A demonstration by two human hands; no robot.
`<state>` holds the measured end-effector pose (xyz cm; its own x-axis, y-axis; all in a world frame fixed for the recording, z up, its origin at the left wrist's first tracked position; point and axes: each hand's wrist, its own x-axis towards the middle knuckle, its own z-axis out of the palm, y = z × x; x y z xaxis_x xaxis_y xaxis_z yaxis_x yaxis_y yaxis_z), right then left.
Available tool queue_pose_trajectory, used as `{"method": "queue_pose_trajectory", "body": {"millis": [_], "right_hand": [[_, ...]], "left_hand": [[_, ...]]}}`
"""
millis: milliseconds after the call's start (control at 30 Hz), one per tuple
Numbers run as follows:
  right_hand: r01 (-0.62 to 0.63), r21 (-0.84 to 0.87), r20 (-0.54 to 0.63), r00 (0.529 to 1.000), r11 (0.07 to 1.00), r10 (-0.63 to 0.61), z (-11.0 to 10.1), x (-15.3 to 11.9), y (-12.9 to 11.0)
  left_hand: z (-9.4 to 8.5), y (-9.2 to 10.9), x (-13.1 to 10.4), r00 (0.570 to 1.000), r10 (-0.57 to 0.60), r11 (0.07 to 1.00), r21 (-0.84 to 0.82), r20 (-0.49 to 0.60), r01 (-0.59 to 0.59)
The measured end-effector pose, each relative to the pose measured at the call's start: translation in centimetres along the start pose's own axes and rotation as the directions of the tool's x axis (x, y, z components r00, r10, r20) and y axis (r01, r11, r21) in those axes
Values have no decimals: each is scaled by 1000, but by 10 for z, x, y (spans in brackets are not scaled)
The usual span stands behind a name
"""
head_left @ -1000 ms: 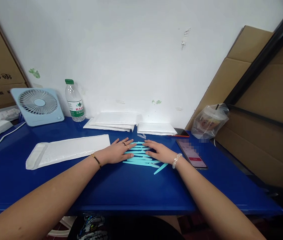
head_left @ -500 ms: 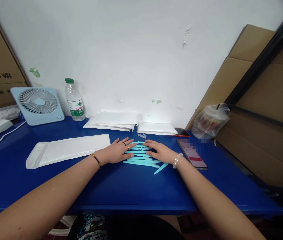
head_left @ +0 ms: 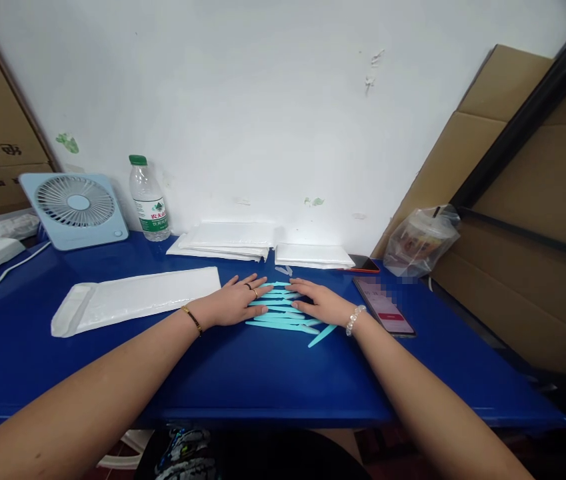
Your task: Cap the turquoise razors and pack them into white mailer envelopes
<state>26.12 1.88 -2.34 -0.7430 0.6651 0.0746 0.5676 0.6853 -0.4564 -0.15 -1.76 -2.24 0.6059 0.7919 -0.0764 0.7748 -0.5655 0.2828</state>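
Several slim turquoise eyebrow razors (head_left: 283, 319) lie side by side in a row on the blue table. My left hand (head_left: 235, 301) rests flat over their left ends, fingers spread, with rings on two fingers. Over their right ends lies my right hand (head_left: 323, 301), palm down and fingers apart. Both hands touch the row, and the fingers cover part of it. One razor (head_left: 321, 337) sticks out at an angle below my right wrist. Small clear plastic pieces (head_left: 285, 271) sit just beyond the row.
A white padded mailer (head_left: 137, 300) lies at left. Along the wall are stacks of white mailers (head_left: 227, 235), a water bottle (head_left: 149, 200) and a blue fan (head_left: 77, 208). At right are a phone (head_left: 385, 308), another phone (head_left: 365, 264) and a bagged drink cup (head_left: 420, 240).
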Motion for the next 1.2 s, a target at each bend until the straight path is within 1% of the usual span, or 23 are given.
{"method": "queue_pose_trajectory", "body": {"millis": [133, 367, 633, 800, 933, 1067, 1200], "right_hand": [[3, 15, -10, 1000, 1000, -2, 0, 0, 1], [31, -25, -29, 999, 999, -31, -1, 0, -1], [53, -80, -161, 985, 995, -65, -4, 0, 2], [0, -91, -201, 979, 996, -18, -5, 0, 6], [-29, -69, -202, 979, 997, 14, -4, 0, 6], [-36, -57, -207, 978, 998, 24, -4, 0, 5], [-27, -50, -197, 980, 998, 17, -3, 1, 6]], "left_hand": [[0, 1, 0, 1000, 3, 1000, 0, -10, -3], [-1, 0, 0, 1000, 4, 1000, 13, -4, -4], [0, -1, 0, 1000, 18, 1000, 22, -12, -17], [-2, 1, 0, 993, 49, 998, 35, -104, -45], [-6, 4, -1, 984, 60, 998, 0, -169, -61], [-10, 8, -1, 981, 48, 997, -55, -188, -60], [-10, 8, 0, 978, 38, 995, -78, -203, -55]]}}
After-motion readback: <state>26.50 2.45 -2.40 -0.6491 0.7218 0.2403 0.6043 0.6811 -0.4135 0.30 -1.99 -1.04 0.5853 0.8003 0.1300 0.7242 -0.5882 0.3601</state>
